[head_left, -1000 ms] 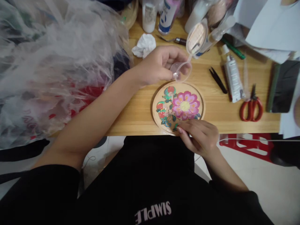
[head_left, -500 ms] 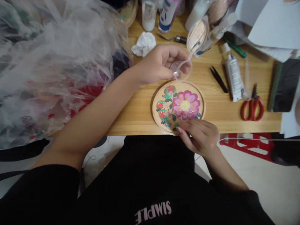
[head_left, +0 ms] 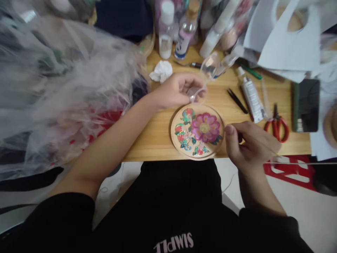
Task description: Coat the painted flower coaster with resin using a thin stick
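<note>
A round wooden disc painted with a pink flower and small red and green shapes lies at the near edge of the wooden table. My left hand is closed on a small clear plastic cup with a hinged lid, just beyond the disc. My right hand is at the disc's right rim, fingers pinched together on something thin that I cannot make out.
Black tweezers, a white tube and red scissors lie to the right, with a dark phone past them. Bottles and a crumpled tissue sit at the back. A heap of clear plastic fills the left.
My right hand has moved from the disc's near edge to its right rim. The view has tilted up, showing more of the table's back. My left hand keeps hold of the cup.
</note>
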